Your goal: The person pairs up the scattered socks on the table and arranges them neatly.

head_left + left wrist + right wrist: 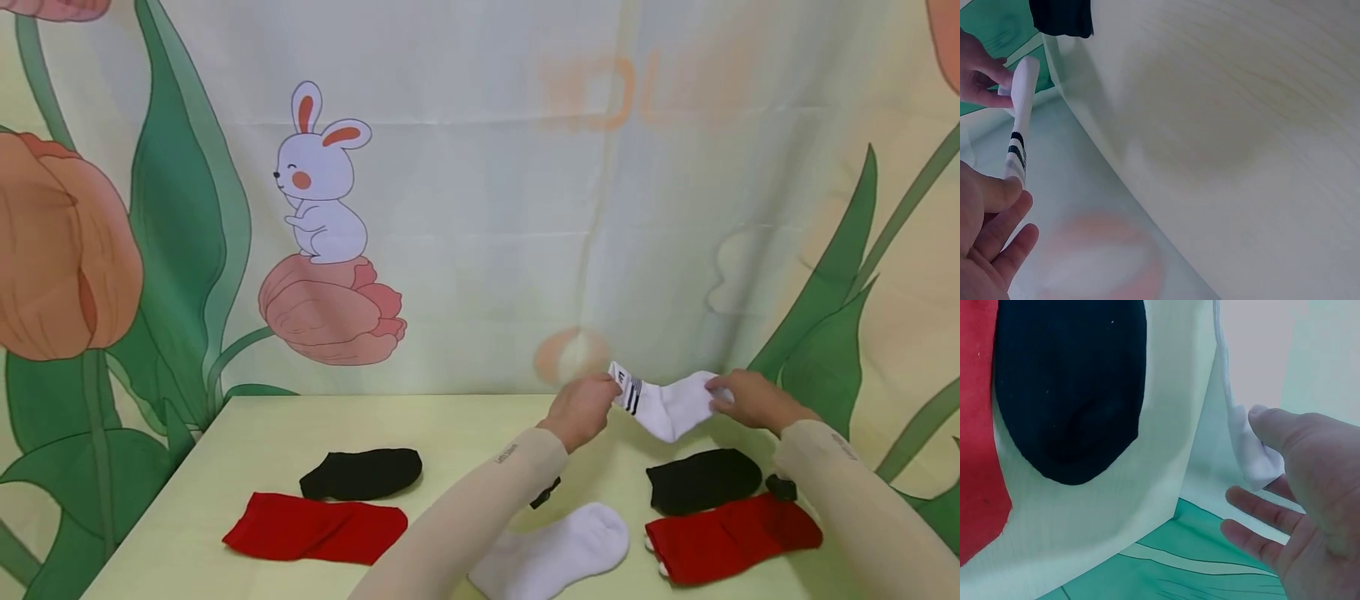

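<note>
A white sock [667, 408] with black stripes at its cuff is held up off the table, stretched between both hands. My left hand [583, 410] pinches the striped cuff between thumb and forefinger; in the left wrist view the sock [1022, 106] appears nearly edge-on. At the toe end, my right hand [757, 400] pinches the fabric, its other fingers [1260, 509] spread loosely. Below the right hand lie a black sock [705, 482] and a red sock [735, 540]. Another white sock [562, 550] lies flat on the table, partly covered by the left forearm.
On the table's left side lie a second black sock [362, 474] and a second red sock [315, 527]. The pale yellow table [465, 425] ends against a hanging printed cloth [465, 208] with a rabbit and tulips.
</note>
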A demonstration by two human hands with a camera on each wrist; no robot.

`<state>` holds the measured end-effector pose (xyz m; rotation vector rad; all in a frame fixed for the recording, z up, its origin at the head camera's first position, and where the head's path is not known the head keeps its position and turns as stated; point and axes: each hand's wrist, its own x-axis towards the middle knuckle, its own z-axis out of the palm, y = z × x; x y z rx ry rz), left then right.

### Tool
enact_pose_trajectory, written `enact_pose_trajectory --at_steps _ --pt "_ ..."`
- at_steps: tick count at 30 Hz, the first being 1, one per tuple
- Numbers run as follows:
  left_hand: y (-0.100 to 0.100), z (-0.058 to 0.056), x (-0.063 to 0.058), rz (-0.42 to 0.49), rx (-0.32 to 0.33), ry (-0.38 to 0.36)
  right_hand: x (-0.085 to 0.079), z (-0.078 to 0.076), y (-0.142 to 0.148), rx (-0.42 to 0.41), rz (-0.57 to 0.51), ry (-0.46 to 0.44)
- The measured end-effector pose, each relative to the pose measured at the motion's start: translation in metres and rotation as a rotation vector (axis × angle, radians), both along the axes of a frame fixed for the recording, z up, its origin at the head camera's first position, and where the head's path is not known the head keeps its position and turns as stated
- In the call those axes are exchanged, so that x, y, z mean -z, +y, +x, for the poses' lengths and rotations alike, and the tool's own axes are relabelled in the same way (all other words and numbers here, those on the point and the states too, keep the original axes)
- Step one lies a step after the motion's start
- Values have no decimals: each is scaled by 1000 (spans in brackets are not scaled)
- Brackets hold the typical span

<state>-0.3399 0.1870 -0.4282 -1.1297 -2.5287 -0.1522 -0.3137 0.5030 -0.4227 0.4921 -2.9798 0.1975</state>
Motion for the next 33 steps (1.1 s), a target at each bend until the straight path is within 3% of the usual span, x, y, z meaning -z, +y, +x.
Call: enact_pose_trajectory --at_steps 9,15,33 --pt "-9 2 1 0 -11 -4 -5 6 -7 -2 -17 3" --pt "-14 6 -2 12 -3 21 -3 6 -7 -21 -36 51" --pt "-29 18 -5 86 104 126 0 16 -9 -1 -84 94"
